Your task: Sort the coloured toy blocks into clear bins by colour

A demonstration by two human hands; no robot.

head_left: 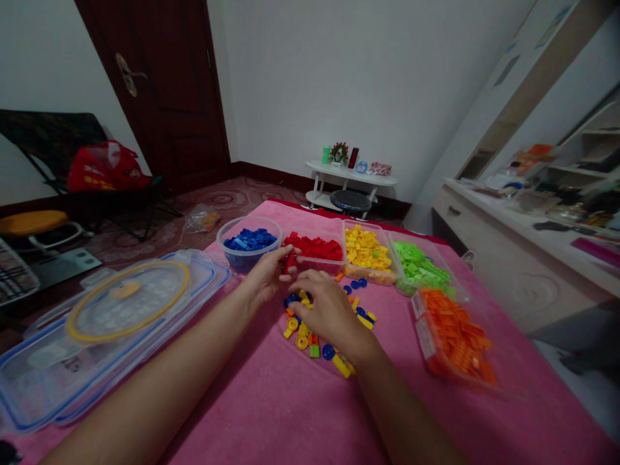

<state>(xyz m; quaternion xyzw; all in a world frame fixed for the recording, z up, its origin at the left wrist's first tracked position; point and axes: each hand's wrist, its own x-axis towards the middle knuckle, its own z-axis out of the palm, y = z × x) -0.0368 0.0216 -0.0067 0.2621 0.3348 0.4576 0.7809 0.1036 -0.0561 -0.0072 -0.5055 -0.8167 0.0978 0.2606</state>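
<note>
My left hand (pixel 265 279) is closed on a small red building brick (pixel 289 261), pinched at the near side of the box of red bricks (pixel 314 248). Just right of it, my right hand (pixel 325 305) reaches down over a loose pile of mixed toy pieces. Its thumb and fingers are apart above blue and yellow pieces, and part of the fingers is hidden. Around that hand lie a yellow wheel-like piece (pixel 302 341), a green brick (pixel 314 351), a blue round piece (pixel 328 352) and a long yellow piece (pixel 341 367).
A round tub of blue bricks (pixel 250 240) stands left of the red box. Boxes of yellow (pixel 368 250), green (pixel 420 265) and orange bricks (pixel 455 332) run to the right. Stacked clear lids (pixel 145 310) lie at the left on the pink cloth (pixel 261 400).
</note>
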